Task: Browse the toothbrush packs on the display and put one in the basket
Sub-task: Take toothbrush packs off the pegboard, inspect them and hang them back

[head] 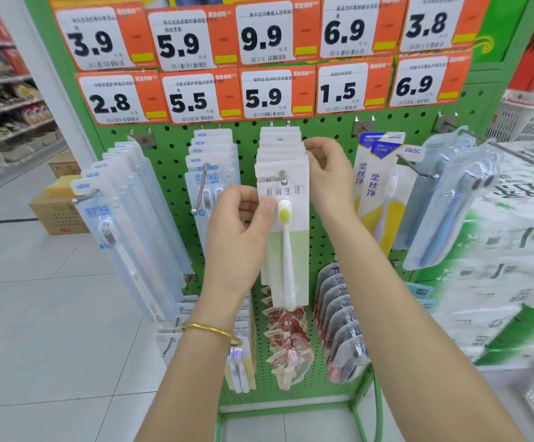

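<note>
- Selection is judged to be in hand: the white-and-pale-green card toothbrush pack, hung on a metal peg at centre frame, is pinched at its left edge by the left hand.
- The stack of white packs behind is gripped at its right edge by the right hand.
- Next, the front pack would need sliding forward off the peg; no basket can be identified with certainty.

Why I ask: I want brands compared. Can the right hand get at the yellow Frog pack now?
Probably yes. The right hand pinches the white packs on the hook just beside the Frog pack, with nothing between them; it need only let go.
</note>
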